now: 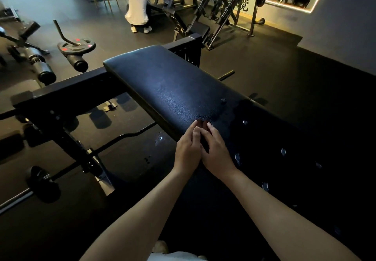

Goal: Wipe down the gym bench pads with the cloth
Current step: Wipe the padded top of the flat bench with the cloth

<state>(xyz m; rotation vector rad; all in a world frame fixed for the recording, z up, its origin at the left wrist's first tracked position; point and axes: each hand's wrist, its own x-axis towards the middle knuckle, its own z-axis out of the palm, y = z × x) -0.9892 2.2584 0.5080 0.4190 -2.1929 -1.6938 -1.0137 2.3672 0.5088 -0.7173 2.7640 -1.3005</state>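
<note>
The dark bench pad (162, 77) runs from the near right to the far left. A dark cloth (274, 148) with small pale marks lies over its near right part. Both hands meet at the cloth's far left edge: the left hand (188, 150) and right hand (216, 150) lie side by side and touch. Their fingers (195, 130) are straight and pressed together, with the tips on the cloth's edge. A weight plate (76, 46) lies on the floor at the far left, and a person (138, 6) crouches far behind.
</note>
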